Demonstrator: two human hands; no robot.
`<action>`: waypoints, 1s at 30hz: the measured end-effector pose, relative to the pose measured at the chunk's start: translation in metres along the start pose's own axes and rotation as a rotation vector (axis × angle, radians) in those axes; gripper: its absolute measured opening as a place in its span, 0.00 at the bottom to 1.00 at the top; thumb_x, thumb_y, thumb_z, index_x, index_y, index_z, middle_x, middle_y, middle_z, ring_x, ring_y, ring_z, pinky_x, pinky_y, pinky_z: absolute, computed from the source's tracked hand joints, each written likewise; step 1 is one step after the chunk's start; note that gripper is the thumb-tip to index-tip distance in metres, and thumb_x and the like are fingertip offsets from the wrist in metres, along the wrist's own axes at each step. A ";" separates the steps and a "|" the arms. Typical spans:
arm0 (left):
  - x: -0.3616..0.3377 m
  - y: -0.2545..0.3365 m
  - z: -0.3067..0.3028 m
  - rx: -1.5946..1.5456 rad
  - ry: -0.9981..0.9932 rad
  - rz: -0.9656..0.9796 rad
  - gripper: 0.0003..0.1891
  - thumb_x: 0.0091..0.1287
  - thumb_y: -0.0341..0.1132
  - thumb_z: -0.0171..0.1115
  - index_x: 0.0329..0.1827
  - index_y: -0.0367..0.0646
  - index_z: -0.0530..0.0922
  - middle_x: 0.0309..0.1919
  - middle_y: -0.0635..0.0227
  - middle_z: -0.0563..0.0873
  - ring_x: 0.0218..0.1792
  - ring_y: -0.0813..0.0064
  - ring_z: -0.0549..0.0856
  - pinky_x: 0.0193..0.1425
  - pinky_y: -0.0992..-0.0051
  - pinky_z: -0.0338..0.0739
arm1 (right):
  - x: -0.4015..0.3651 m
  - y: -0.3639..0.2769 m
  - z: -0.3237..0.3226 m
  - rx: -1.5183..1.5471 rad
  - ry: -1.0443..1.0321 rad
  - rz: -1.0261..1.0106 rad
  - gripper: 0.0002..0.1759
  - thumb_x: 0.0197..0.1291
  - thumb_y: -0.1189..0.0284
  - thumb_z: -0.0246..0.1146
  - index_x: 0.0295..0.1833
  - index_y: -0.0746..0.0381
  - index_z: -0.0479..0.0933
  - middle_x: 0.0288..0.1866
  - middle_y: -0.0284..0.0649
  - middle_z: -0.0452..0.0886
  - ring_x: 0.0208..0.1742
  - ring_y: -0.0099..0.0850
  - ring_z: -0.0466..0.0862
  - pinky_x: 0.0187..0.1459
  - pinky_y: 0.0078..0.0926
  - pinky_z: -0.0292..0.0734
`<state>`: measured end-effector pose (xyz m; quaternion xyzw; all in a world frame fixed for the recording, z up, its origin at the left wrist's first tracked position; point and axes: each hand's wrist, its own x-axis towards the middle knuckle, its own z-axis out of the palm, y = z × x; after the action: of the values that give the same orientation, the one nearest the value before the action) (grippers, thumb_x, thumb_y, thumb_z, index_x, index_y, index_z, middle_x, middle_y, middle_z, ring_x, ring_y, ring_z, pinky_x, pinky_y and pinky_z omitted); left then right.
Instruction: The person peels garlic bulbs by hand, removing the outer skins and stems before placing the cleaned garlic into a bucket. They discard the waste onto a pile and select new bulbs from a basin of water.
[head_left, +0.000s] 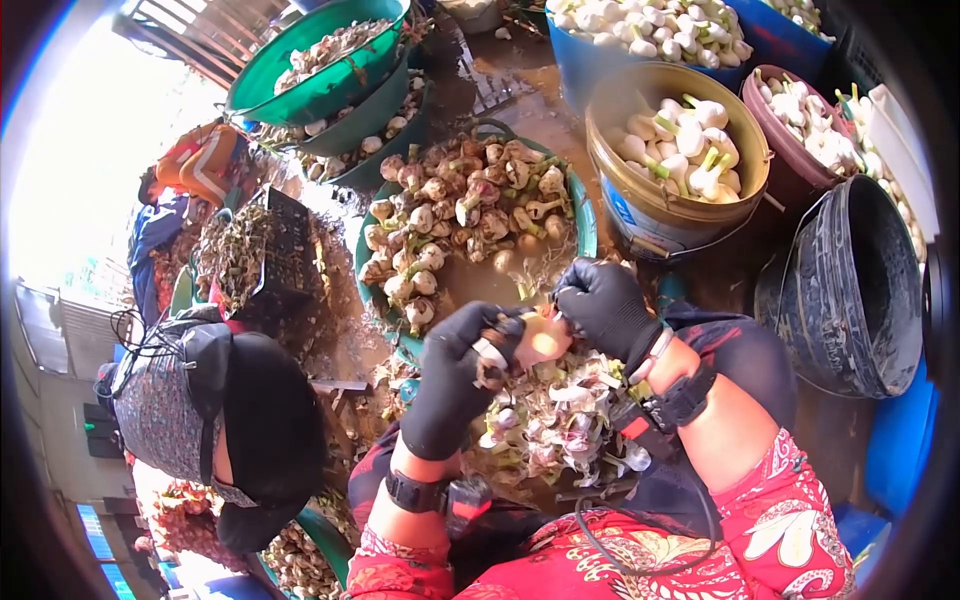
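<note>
A pale garlic bulb (543,340) is between my two hands, brightly lit and partly covered by my fingers. My left hand (450,375), in a black glove, wraps round the bulb from the left; something brownish also shows at its fingers. From the right, my right hand (608,308), gloved too, is closed with its fingertips at the bulb's edge; what exactly they pinch is hidden. Beneath my hands lies a heap of loose garlic skins (565,415). Just beyond is a green tub (585,220) with many unpeeled, dirty garlic bulbs (460,200) and brownish water.
A yellowish bucket (605,150) of white garlic stands beyond my right hand, near a blue tub (570,50) and a maroon bucket (755,110). A black bucket (850,290) tilts at right. Stacked green basins (250,95) stand far left. A person in a cap (270,420) sits at left.
</note>
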<state>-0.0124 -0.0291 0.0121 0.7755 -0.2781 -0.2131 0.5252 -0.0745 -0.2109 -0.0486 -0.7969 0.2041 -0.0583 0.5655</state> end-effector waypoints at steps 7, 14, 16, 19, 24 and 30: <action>0.005 -0.018 0.000 0.162 -0.005 0.110 0.08 0.68 0.32 0.60 0.41 0.35 0.81 0.27 0.70 0.82 0.29 0.83 0.81 0.33 0.79 0.76 | -0.006 -0.008 0.001 0.431 -0.327 -0.147 0.13 0.59 0.75 0.62 0.50 0.65 0.79 0.39 0.34 0.84 0.37 0.19 0.80 0.42 0.21 0.77; 0.006 -0.018 0.006 0.449 -0.026 0.289 0.07 0.62 0.30 0.62 0.40 0.36 0.80 0.31 0.59 0.83 0.35 0.65 0.82 0.41 0.69 0.75 | -0.012 -0.014 0.002 -0.057 -0.243 -0.236 0.09 0.59 0.72 0.59 0.41 0.64 0.82 0.30 0.40 0.83 0.33 0.23 0.82 0.36 0.26 0.75; 0.007 -0.021 0.008 0.536 -0.044 0.335 0.09 0.56 0.27 0.62 0.40 0.37 0.79 0.33 0.55 0.82 0.37 0.55 0.81 0.43 0.64 0.76 | -0.014 -0.013 0.007 -0.145 -0.128 -0.289 0.10 0.57 0.68 0.58 0.37 0.62 0.80 0.29 0.45 0.81 0.33 0.36 0.82 0.36 0.35 0.75; 0.007 -0.018 0.010 0.603 -0.064 0.311 0.12 0.52 0.24 0.59 0.41 0.38 0.79 0.35 0.53 0.82 0.41 0.50 0.80 0.45 0.60 0.76 | -0.016 -0.015 0.014 -0.238 0.014 -0.316 0.11 0.55 0.65 0.57 0.32 0.61 0.78 0.26 0.50 0.79 0.32 0.49 0.81 0.36 0.44 0.74; 0.007 -0.015 0.010 0.541 -0.033 0.356 0.07 0.57 0.25 0.59 0.39 0.36 0.79 0.32 0.57 0.83 0.35 0.60 0.83 0.40 0.66 0.77 | -0.010 -0.007 0.018 -0.200 0.062 -0.200 0.11 0.52 0.65 0.58 0.29 0.63 0.75 0.24 0.50 0.77 0.31 0.49 0.81 0.35 0.44 0.74; 0.001 -0.009 -0.030 -0.622 0.031 0.004 0.12 0.67 0.36 0.58 0.44 0.34 0.79 0.41 0.62 0.85 0.39 0.76 0.83 0.45 0.76 0.78 | 0.008 0.024 0.007 -0.151 0.233 -0.067 0.13 0.49 0.65 0.61 0.25 0.64 0.75 0.24 0.53 0.78 0.29 0.49 0.81 0.33 0.44 0.75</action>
<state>0.0090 -0.0061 0.0149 0.5802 -0.1933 -0.2752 0.7418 -0.0710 -0.2148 -0.0745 -0.8314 0.2454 -0.1539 0.4743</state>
